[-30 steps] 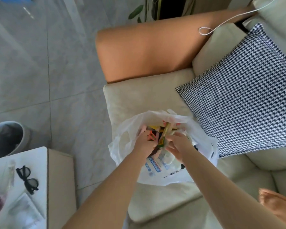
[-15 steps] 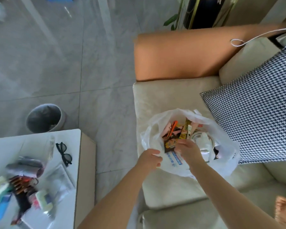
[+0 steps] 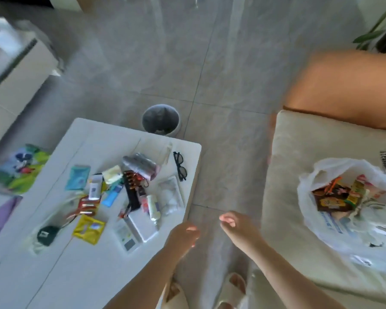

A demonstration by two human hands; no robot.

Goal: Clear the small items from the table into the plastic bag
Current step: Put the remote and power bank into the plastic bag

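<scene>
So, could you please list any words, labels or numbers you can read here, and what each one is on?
None can be read.
Plastic bag: blue print, too blurred.
Snack packets in the bag: colourful print, unreadable.
Yellow packet on the table: small label, too blurred.
Dark cap: pale mark, unreadable.
White tube: blurred.

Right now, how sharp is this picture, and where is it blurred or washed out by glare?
Head view: motion blur smears the whole frame, worst at the left edge and on both hands, left and right; the clutter on the white table is soft and its labels unreadable; pale streaks of glare cross the floor tiles; the plastic bag looks washed out; wide-angle bending curves the edges.
</scene>
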